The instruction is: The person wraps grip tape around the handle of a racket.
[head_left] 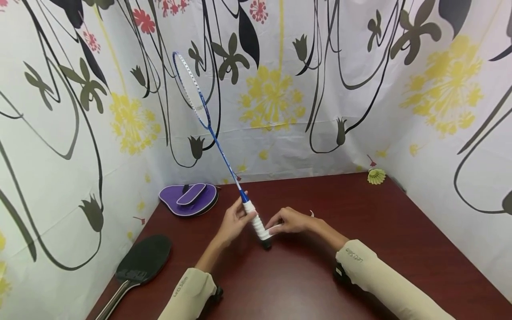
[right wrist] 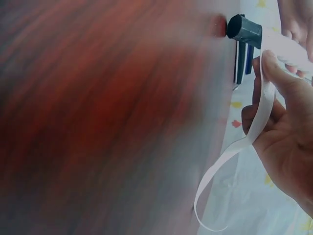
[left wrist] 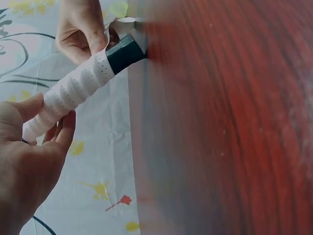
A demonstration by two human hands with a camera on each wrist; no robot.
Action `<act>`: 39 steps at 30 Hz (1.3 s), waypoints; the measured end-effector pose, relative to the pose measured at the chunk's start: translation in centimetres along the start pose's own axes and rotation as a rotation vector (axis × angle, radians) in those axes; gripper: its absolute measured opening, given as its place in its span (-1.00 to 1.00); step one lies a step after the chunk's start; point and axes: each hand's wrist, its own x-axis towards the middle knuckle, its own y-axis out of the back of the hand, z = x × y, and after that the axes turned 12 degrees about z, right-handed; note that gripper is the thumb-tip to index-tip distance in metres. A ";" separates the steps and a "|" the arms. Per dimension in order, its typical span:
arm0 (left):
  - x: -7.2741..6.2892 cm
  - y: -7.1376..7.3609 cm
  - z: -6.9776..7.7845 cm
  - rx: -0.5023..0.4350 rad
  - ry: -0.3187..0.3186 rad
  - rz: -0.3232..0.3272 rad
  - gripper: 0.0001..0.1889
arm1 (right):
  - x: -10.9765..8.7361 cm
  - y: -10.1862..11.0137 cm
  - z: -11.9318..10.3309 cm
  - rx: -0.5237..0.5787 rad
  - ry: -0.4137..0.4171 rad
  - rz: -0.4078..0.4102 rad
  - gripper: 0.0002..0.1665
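A blue-and-white badminton racket [head_left: 244, 195] is held at a slant, its head up and to the left. My left hand [head_left: 233, 224] grips the upper part of the handle, thumb on one side and fingers on the other. White overgrip tape [left wrist: 73, 88] winds in ridged turns down the handle. At the bottom the dark green butt end [left wrist: 126, 55] is bare of white tape. Beside it my right hand [head_left: 294, 221] pinches the tape strip [right wrist: 264, 110] between thumb and fingers. The strip's loose tail curls down past the palm in the right wrist view.
A black table tennis paddle [head_left: 146, 260] lies at the table's left edge. Behind it is a purple paddle case [head_left: 170, 195]. At the far right corner sits a yellow-green shuttlecock [head_left: 376, 176]. Flower-printed cloth [head_left: 352, 102] walls the dark red table [head_left: 340, 195] on three sides.
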 end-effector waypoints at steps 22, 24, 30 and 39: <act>-0.1 -0.7 0.0 0.000 0.000 -0.013 -0.49 | 0.1 -0.3 -0.4 -0.002 -0.048 0.008 -0.86; -0.1 -0.8 -0.1 0.017 0.008 0.025 -0.48 | 0.2 -0.4 -0.6 -0.013 -0.047 0.015 -0.85; -0.4 -1.3 0.2 0.036 0.018 0.096 -0.44 | 0.3 -0.9 -1.1 -0.031 -0.040 0.032 -0.80; -0.7 -1.9 -0.1 0.062 -0.009 0.178 -0.32 | 0.6 -1.5 -1.1 0.007 -0.005 0.059 -0.74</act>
